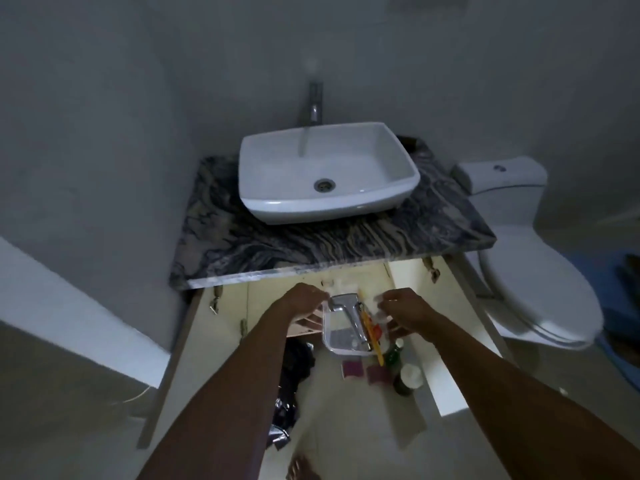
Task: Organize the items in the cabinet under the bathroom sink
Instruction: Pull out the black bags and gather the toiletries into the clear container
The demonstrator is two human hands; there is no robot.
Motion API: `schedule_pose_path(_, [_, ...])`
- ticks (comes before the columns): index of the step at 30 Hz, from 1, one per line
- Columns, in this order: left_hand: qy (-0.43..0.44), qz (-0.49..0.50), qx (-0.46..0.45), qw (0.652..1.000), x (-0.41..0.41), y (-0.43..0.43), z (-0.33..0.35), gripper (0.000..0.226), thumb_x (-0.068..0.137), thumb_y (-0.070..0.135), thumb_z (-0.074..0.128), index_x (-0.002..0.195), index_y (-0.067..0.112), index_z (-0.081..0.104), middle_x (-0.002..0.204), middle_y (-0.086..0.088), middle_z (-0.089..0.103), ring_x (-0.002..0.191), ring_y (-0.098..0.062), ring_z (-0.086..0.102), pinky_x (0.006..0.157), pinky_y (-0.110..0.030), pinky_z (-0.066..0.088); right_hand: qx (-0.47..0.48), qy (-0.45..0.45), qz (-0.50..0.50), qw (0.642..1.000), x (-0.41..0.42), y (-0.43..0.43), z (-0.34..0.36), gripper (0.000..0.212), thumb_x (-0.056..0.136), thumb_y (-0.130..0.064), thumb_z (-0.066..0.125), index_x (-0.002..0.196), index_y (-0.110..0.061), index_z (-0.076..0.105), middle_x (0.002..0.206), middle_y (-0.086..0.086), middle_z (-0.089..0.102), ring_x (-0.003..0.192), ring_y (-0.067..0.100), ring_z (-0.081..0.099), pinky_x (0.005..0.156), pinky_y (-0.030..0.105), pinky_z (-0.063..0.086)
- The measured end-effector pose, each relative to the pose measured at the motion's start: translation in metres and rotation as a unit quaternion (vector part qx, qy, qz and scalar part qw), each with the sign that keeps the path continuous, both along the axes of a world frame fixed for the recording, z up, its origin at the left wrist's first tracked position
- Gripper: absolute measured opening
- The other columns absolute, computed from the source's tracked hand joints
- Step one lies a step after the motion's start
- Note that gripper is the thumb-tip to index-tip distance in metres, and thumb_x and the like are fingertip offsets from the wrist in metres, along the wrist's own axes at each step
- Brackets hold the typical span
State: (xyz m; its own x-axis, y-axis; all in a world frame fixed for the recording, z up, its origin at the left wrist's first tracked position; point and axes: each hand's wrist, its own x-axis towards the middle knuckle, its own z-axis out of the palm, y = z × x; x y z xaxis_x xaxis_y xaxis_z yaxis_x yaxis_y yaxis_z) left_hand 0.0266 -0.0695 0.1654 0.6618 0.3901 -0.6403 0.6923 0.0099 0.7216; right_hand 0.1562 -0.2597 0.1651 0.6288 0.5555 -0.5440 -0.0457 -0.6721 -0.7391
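2 hands [351, 308] grip 1 clear tray [334, 337] w/ 1 sprayer [348, 311].

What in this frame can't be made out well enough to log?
Head view only:
- Cabinet interior: hidden by the countertop overhang.
- Clear tray contents: a metal fitting and yellow stick show; the rest is blurred.
- Left hand and right hand: fingertips at the tray's sides, grip blurred.
- Dark pile on the floor: too dim to identify.
- Bottles: labels too small.
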Motion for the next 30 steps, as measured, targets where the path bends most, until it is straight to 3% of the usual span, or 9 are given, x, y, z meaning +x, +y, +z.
schedule_pose_path(3, [0.000, 0.031, -0.011, 0.999, -0.017, 0.026, 0.024, 0.011, 0.091, 0.014, 0.060, 0.089, 0.006, 0.068, 0.109, -0.015, 0.064, 0.073, -0.024, 0.065, 0.057, -0.029, 0.056, 0.025, 0.000, 0.039, 0.999, -0.003, 0.031, 0.023, 0.025, 0.099, -0.013, 0.052, 0.117, 0.000, 0.062, 0.103, 0.026, 0.068, 0.075, 0.032, 0.071, 0.062, 0.038, 0.061])
schedule_pose_path(8, [0.008, 0.083, 0.005, 0.997, -0.052, 0.088, 0.053, 0.018, 0.097, 0.019, 0.050, 0.102, 0.008, 0.064, 0.114, -0.013, 0.065, 0.079, -0.020, 0.063, 0.059, -0.025, 0.054, 0.049, 0.000, 0.097, 0.994, -0.017, 0.114, 0.049, 0.024, 0.101, -0.017, 0.053, 0.119, -0.003, 0.060, 0.101, 0.021, 0.069, 0.072, 0.024, 0.071, 0.053, 0.028, 0.056])
schedule_pose_path(15, [0.026, 0.204, 0.118, 0.972, -0.073, 0.190, 0.061, 0.023, 0.086, 0.023, 0.059, 0.095, 0.002, 0.060, 0.074, -0.011, 0.059, 0.058, -0.019, 0.055, 0.052, -0.023, 0.048, 0.044, 0.015, 0.154, 0.987, -0.039, 0.254, 0.066, 0.015, 0.097, -0.009, 0.051, 0.087, -0.008, 0.061, 0.079, 0.013, 0.068, 0.066, 0.021, 0.068, 0.058, 0.030, 0.058])
schedule_pose_path(17, [0.026, 0.229, 0.176, 0.957, -0.070, 0.225, 0.051, 0.051, 0.075, 0.039, 0.060, 0.106, -0.001, 0.062, 0.099, -0.022, 0.067, 0.082, -0.032, 0.067, 0.070, -0.033, 0.058, 0.049, 0.033, 0.147, 0.987, -0.045, 0.293, 0.062, 0.017, 0.095, -0.011, 0.053, 0.077, -0.011, 0.057, 0.076, 0.010, 0.065, 0.068, 0.020, 0.064, 0.069, 0.033, 0.059])
schedule_pose_path(20, [0.038, 0.242, 0.210, 0.947, -0.064, 0.261, 0.049, 0.054, 0.090, 0.037, 0.056, 0.138, 0.012, 0.053, 0.142, -0.012, 0.053, 0.125, -0.030, 0.054, 0.104, -0.035, 0.044, 0.067, 0.075, 0.104, 0.989, -0.054, 0.344, 0.051, 0.022, 0.098, -0.014, 0.049, 0.077, -0.012, 0.056, 0.072, 0.009, 0.062, 0.065, 0.018, 0.061, 0.072, 0.034, 0.057])
schedule_pose_path(24, [0.028, 0.247, 0.229, 0.941, -0.048, 0.303, 0.036, 0.046, 0.094, 0.038, 0.052, 0.136, 0.021, 0.055, 0.138, -0.008, 0.057, 0.123, -0.028, 0.055, 0.102, -0.032, 0.044, 0.088, 0.077, 0.044, 0.992, -0.059, 0.402, 0.030, 0.018, 0.087, -0.032, 0.056, 0.083, -0.015, 0.062, 0.070, 0.012, 0.061, 0.054, 0.021, 0.056, 0.063, 0.039, 0.057])
schedule_pose_path(26, [0.034, 0.237, 0.242, 0.940, -0.036, 0.327, 0.025, 0.044, 0.092, 0.047, 0.049, 0.129, 0.026, 0.059, 0.129, -0.007, 0.063, 0.115, -0.029, 0.060, 0.098, -0.037, 0.048, 0.113, 0.051, 0.018, 0.992, -0.044, 0.436, -0.010, 0.043, 0.064, -0.053, 0.055, 0.091, -0.021, 0.066, 0.080, 0.010, 0.068, 0.068, 0.029, 0.066, 0.077, 0.051, 0.060])
schedule_pose_path(28, [0.029, 0.237, 0.251, 0.938, -0.022, 0.348, 0.015, 0.046, 0.092, 0.052, 0.046, 0.126, 0.024, 0.061, 0.125, -0.007, 0.065, 0.112, -0.030, 0.061, 0.096, -0.039, 0.050, 0.116, 0.017, -0.009, 0.993, -0.038, 0.460, -0.020, 0.057, 0.062, -0.059, 0.054, 0.105, -0.024, 0.066, 0.098, 0.005, 0.072, 0.092, 0.033, 0.069, 0.088, 0.050, 0.057])
schedule_pose_path(30, [0.014, 0.258, 0.250, 0.933, -0.011, 0.358, 0.015, 0.046, 0.094, 0.051, 0.046, 0.124, 0.020, 0.062, 0.124, -0.007, 0.065, 0.110, -0.031, 0.061, 0.094, -0.038, 0.050, 0.139, 0.010, -0.043, 0.989, -0.038, 0.472, -0.004, 0.031, 0.080, -0.044, 0.063, 0.106, -0.027, 0.062, 0.102, 0.001, 0.069, 0.097, 0.027, 0.066, 0.092, 0.044, 0.054])
